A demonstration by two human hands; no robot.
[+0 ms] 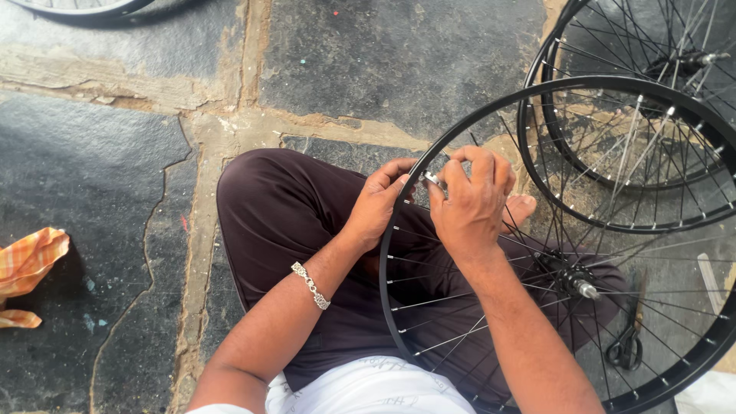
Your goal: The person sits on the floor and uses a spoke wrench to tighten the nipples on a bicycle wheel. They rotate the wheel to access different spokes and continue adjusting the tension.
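A black bicycle wheel rim (386, 268) with thin metal spokes rests across my crossed legs, its hub (573, 280) to the right. My left hand (377, 204) grips the rim's upper left edge. My right hand (469, 201) pinches a small silvery tool (432, 180) against the rim, right beside the left hand's fingertips. A metal chain bracelet (310, 285) circles my left wrist. What the tool bites on is hidden by my fingers.
Two more spoked black wheels (537, 165) lie overlapping at the upper right on the stone-slab floor (115, 176). Black scissors (627, 346) lie under the spokes at lower right. An orange checked cloth (27, 268) sits at the left edge. Another rim (77, 8) shows at top left.
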